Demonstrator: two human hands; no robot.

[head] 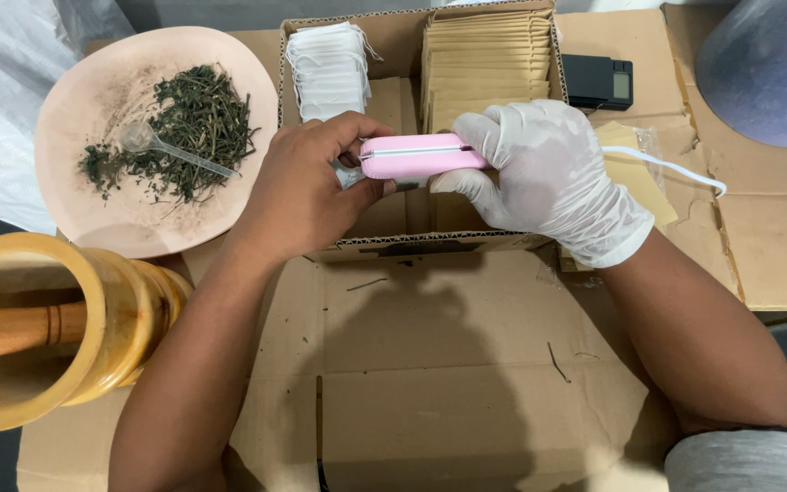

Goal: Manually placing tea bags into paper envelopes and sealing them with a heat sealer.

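Head view: above the cardboard box, our gloved right hand grips the pink sealer; our bare left hand pinches its end.

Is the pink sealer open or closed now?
Closed: the pink sealer shows only a thin seam, squeezed by the gloved right hand.

Hidden and cut-off parts around the hands

The pink sealer is partly wrapped by the gloved right hand, and whatever the bare left hand pinches at its left end is too covered to tell. The wooden mortar and pestle run off the left edge; a grey rounded object is cut by the upper right corner. The small black device's screen is too small to tell.
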